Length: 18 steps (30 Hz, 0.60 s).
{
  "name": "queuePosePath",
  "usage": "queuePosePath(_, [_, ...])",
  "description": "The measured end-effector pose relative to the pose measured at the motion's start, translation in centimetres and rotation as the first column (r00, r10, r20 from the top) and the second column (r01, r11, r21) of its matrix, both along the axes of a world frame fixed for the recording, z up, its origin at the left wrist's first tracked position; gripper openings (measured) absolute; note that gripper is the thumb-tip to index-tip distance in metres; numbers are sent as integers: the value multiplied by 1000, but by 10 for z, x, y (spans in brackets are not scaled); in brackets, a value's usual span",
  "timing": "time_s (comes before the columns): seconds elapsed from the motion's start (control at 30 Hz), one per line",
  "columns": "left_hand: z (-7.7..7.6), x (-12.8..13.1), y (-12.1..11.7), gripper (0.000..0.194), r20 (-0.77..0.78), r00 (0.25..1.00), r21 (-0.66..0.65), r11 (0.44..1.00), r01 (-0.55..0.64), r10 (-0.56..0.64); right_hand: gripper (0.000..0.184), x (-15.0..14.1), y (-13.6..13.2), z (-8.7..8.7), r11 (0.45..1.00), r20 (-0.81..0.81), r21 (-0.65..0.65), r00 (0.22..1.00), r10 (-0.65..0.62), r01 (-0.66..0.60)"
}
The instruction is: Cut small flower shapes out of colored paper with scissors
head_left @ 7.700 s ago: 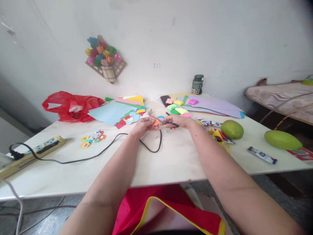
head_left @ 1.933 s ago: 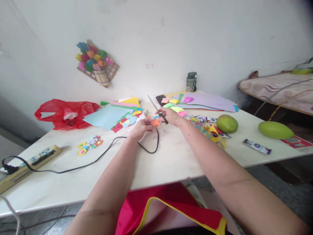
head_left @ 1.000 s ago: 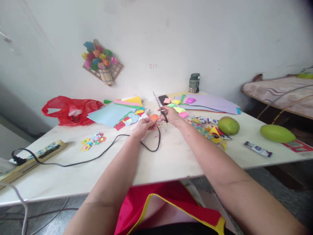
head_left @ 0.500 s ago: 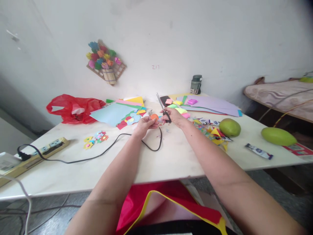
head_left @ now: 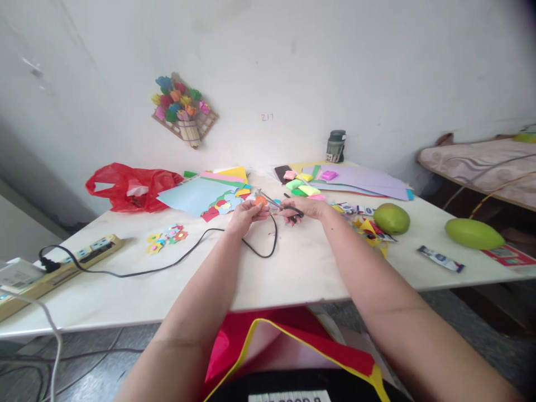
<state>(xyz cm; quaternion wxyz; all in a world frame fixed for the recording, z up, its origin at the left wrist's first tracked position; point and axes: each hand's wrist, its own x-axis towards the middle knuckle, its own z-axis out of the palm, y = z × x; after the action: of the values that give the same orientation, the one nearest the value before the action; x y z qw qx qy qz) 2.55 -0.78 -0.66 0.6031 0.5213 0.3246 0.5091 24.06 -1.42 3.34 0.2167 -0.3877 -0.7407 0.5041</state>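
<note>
Over the middle of the table, my left hand [head_left: 247, 216] pinches a small orange paper piece [head_left: 260, 200] between thumb and fingers. My right hand [head_left: 305, 209] grips a pair of scissors [head_left: 298, 212] by its dark handles. The blades point left toward the orange paper; whether they touch it I cannot make out. A black cable [head_left: 264, 256] loops on the tabletop just below my hands. Paper cutouts [head_left: 226, 204] in several colours lie behind my left hand. Beyond my right hand sit soft green and yellow packets [head_left: 309, 190].
Cut paper flowers [head_left: 167, 239] and a power strip [head_left: 90, 254] are on the left, with a red plastic bag [head_left: 157, 181] behind. To the right lie paper scraps [head_left: 368, 228], two green mangoes [head_left: 391, 218] and a tube [head_left: 441, 259]. Coloured sheets [head_left: 360, 177] and a bottle [head_left: 335, 146] stand at the back.
The scissors have swung down from pointing up and away to pointing left at the orange paper. My right hand has turned with them and shifted slightly right. My left hand stays nearly in place.
</note>
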Motion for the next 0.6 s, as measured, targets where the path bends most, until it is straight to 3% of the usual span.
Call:
queuePosePath(0.27, [-4, -3, 2, 36, 13, 1000, -13, 1000, 24, -24, 15, -4, -3, 3, 1000, 45, 0, 999, -7, 7])
queuePosePath(0.6, [-6, -3, 4, 27, 69, 998, -31, 999, 14, -11, 20, -11, 2, -5, 1000, 45, 5, 999, 19, -19])
